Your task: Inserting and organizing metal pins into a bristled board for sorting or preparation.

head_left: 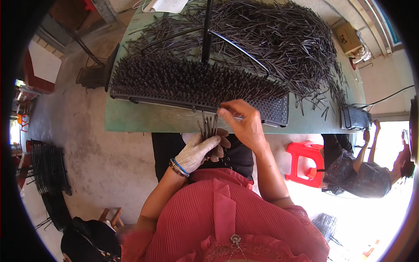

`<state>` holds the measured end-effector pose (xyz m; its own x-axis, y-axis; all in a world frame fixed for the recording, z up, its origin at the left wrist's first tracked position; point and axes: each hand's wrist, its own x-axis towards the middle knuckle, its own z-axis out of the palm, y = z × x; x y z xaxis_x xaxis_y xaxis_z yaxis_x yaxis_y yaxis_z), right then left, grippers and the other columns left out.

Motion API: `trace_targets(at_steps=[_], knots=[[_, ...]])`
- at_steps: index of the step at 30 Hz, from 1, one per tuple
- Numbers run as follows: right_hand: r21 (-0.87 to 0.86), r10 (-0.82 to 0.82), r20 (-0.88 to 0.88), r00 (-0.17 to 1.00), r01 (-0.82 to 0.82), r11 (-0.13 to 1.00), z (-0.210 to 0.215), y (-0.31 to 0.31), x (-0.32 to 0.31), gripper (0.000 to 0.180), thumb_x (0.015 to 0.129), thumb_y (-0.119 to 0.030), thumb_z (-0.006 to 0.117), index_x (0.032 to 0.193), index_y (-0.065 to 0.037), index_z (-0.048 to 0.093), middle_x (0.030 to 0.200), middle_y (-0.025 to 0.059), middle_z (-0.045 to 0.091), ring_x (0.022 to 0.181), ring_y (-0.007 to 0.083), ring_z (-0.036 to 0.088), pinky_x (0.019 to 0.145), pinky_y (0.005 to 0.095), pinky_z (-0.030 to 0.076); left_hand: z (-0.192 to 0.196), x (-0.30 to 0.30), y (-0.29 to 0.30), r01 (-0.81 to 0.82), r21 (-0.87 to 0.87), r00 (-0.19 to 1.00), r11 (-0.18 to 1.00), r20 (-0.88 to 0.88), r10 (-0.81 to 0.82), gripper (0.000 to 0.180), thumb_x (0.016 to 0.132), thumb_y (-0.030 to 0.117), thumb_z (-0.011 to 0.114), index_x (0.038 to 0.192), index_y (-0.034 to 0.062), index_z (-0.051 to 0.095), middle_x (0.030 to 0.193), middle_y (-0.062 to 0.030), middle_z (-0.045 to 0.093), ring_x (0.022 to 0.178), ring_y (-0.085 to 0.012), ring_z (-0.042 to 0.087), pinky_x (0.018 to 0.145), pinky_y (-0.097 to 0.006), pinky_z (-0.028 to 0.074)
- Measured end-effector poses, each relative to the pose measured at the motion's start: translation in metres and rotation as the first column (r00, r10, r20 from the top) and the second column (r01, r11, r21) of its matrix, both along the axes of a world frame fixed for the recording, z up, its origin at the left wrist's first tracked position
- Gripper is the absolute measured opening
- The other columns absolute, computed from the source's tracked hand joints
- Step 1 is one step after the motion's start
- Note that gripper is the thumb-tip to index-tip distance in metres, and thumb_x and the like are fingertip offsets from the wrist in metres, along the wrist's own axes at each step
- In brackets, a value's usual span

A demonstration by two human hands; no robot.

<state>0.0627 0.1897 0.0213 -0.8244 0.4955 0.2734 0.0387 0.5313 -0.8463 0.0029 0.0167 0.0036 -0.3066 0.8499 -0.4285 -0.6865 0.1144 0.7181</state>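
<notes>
My left hand (198, 153), in a pale glove with brown fingertips, is closed around a bundle of thin dark rods (208, 129), their ends pointing up toward the table edge. Just above and to the right, my bare right hand (244, 122) has its thumb and fingers pinched together beside the rod tips. Whatever may be between those fingertips is too small to make out. Beyond both hands lies a long black perforated rack (275, 107), tightly filled with upright dark rods (174, 81). Bare holes show along its right end and front strip.
A large heap of loose dark rods (279, 39) covers the back of the green table (144, 118). A black metal frame (207, 35) rises behind the rack. To the right, a co-worker (358, 174) handles a smaller rack (355, 118) near a red stool (303, 163).
</notes>
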Motion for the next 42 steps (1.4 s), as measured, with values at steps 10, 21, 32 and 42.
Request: trace_targets(at_steps=[10, 21, 32, 42], knots=[[-0.529, 0.111, 0.058, 0.992, -0.064, 0.846, -0.017, 0.014, 0.015, 0.021, 0.097, -0.015, 0.063, 0.103, 0.005, 0.066, 0.087, 0.0062, 0.071, 0.078, 0.0079, 0.061, 0.072, 0.0238, 0.050, -0.012, 0.001, 0.004, 0.004, 0.004, 1.000, 1.000, -0.001, -0.004, 0.036, 0.100, 0.025, 0.051, 0.124, -0.0013, 0.055, 0.096, -0.0077, 0.067, 0.071, -0.0091, 0.061, 0.060, -0.023, 0.051], [-0.566, -0.025, -0.039, 0.999, -0.001, 0.824, -0.009, 0.037, 0.010, 0.022, 0.097, -0.010, 0.061, 0.110, 0.007, 0.064, 0.095, 0.0104, 0.071, 0.087, 0.0127, 0.065, 0.079, 0.0257, 0.053, -0.022, 0.005, 0.009, -0.093, -0.059, 0.995, 0.994, 0.042, 0.096, 0.033, 0.100, 0.026, 0.053, 0.123, 0.0019, 0.055, 0.095, -0.0069, 0.067, 0.074, -0.0108, 0.063, 0.061, -0.023, 0.051], [-0.610, 0.119, 0.029, 0.993, -0.076, 0.788, -0.035, 0.006, 0.016, 0.027, 0.090, -0.009, 0.070, 0.112, 0.005, 0.067, 0.092, 0.0080, 0.072, 0.084, 0.0084, 0.065, 0.076, 0.0240, 0.053, -0.022, 0.004, 0.008, -0.072, -0.056, 0.997, 0.996, -0.009, 0.071, 0.030, 0.100, 0.026, 0.053, 0.114, 0.0006, 0.061, 0.095, -0.0074, 0.068, 0.077, -0.0131, 0.065, 0.062, -0.025, 0.054], [-0.530, 0.033, 0.091, 0.995, 0.020, 0.848, -0.025, 0.015, 0.014, 0.026, 0.087, -0.008, 0.073, 0.110, 0.004, 0.068, 0.087, 0.0048, 0.072, 0.080, 0.0082, 0.065, 0.073, 0.0231, 0.053, -0.020, 0.007, 0.008, -0.150, -0.083, 0.974, 0.985, -0.183, 0.133, 0.029, 0.099, 0.025, 0.053, 0.110, 0.0005, 0.064, 0.094, -0.0066, 0.070, 0.075, -0.0113, 0.064, 0.062, -0.025, 0.050]])
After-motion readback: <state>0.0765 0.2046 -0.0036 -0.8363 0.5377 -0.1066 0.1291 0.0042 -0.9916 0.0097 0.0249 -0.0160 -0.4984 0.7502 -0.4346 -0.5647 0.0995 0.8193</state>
